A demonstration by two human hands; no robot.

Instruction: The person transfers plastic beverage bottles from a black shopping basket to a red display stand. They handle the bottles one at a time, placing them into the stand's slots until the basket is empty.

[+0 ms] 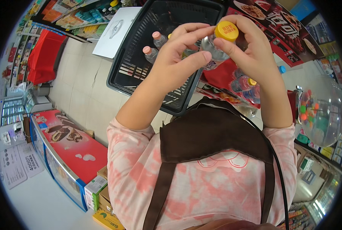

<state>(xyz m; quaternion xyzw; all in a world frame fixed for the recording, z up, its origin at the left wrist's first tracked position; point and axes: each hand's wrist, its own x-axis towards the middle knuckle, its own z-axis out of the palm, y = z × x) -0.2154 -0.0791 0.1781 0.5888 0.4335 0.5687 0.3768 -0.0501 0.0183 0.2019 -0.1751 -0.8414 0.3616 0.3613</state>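
A clear plastic bottle [216,51] with a yellow cap [226,31] is held up between both hands, above the right side of a black plastic shopping basket [125,86]. My right hand [244,46] grips its neck, the thumb just below the cap. My left hand [185,50] is curved around the other side, its thumb and fingertips near or at the bottle; the exact contact is unclear. Inside the basket, partly hidden by my left hand, stand pink-capped bottles [150,54]. More bottles [241,83] stand on a red surface below my right forearm.
Left stands a chest freezer with a red top [81,152]. A white box [116,31] adjoins the basket. A red cover [44,56] lies beyond the tiled floor. At right are a printed food display [277,28] and a clear dome of colourful balls [320,112].
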